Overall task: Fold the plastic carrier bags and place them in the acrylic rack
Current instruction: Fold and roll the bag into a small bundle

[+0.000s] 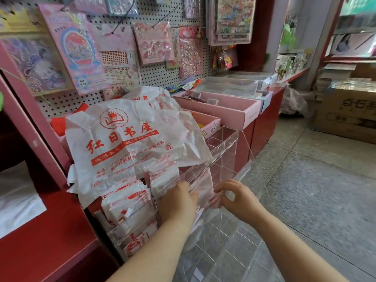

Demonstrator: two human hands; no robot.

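Observation:
A clear acrylic rack (224,148) with tiered compartments stands in front of the red counter. Folded white carrier bags (127,202) with red print fill its left slots. A loose pile of unfolded white bags (122,137) with a red book-and-sun logo lies on top of the rack and counter. My left hand (178,200) and my right hand (236,195) both hold a folded bag (205,184) that sits in a middle compartment, fingers curled on its two sides. The bag's lower part is hidden behind the acrylic.
A pegboard (160,74) hung with pink sticker packs rises behind the counter. Pink trays (227,110) and clear lidded boxes (234,82) sit on the counter to the right. Cardboard boxes (345,110) stand on the tiled floor at far right.

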